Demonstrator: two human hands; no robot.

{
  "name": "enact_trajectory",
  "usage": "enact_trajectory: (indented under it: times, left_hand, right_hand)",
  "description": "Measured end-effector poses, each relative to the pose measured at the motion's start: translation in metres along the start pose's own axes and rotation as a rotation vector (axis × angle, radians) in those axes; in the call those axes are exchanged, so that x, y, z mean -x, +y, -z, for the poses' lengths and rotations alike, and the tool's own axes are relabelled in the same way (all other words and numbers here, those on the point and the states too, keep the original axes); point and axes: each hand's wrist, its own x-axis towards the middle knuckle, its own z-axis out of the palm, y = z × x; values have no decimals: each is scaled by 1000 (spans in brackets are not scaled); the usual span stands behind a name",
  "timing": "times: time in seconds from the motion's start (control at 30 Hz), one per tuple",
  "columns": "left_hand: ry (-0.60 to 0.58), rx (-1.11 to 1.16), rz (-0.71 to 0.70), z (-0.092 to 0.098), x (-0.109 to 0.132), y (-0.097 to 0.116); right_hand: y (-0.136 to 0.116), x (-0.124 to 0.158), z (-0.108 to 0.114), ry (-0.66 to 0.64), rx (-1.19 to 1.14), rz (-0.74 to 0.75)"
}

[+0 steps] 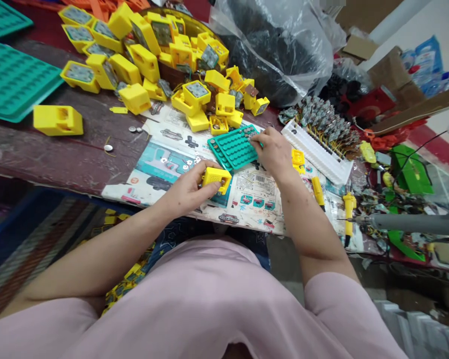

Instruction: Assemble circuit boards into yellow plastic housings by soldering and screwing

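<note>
- From my camera, the left hand (187, 192) grips a yellow box (214, 175), which points forward and right of that wrist.
- Just beyond the left hand and to its right, a green tray (234, 153) lies on printed cardboard (260, 189), its long side slanting away rightward.
- The right hand (275, 153) is nearer the tray's small metal discs (249, 131), fingers bent over that far right corner; I cannot tell whether it pinches one.

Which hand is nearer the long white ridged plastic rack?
Right. The right hand is just left of the rack, at the right edge of a small teal plastic tray; the left hand is farther left, holding a boxy yellow plastic casing.
</note>
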Motion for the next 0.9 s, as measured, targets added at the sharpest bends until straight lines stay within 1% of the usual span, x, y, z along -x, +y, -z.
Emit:
enact_trajectory:
  times: [0.07, 0.17, 0.27, 0.33, 0.37, 0.43, 0.53, 0.6, 0.7, 0.77, 0.8, 0.9]
  left_hand:
    - [10, 9, 21, 0, -1, 2]
    - [17, 66, 54, 0, -1, 6]
    - [26, 120, 75, -1, -2, 11]
    - [36, 162, 89, -2, -2, 14]
    - [37, 190, 98, -3, -2, 15]
    - [36, 241, 122, -4, -2, 19]
    - [33, 269, 170, -7, -2, 24]
    - [32, 241, 177, -9, -2, 24]
    - [29, 163, 142, -12, -2, 22]
    - [27, 121, 130, -16, -2, 21]
    - [23, 110, 129, -17, -2, 21]
    - [5, 107, 119, -23, -2, 22]
  right_hand:
    - [-4, -8, -3, -62, 41, -8]
    - [-7, -15, -6, -89, 44, -26]
    - [-6, -17, -8, -78, 9, -40]
    - [-8, -13, -6, -20, -65, -30]
    - [-11, -8, -5, 25, -138, -17]
    - [-19, 8, 1, 106, -360, 26]
    - [-33, 40, 9, 165, -707, 69]
    - [-39, 61, 13, 160, -873, 38]
    - [-44, 83, 16, 84, -1059, -26]
    - [-46, 91, 17, 67, -1083, -14]
    - [-46, 94, 17, 85, -1054, 14]
    - [-48, 101, 19, 204, -875, 141]
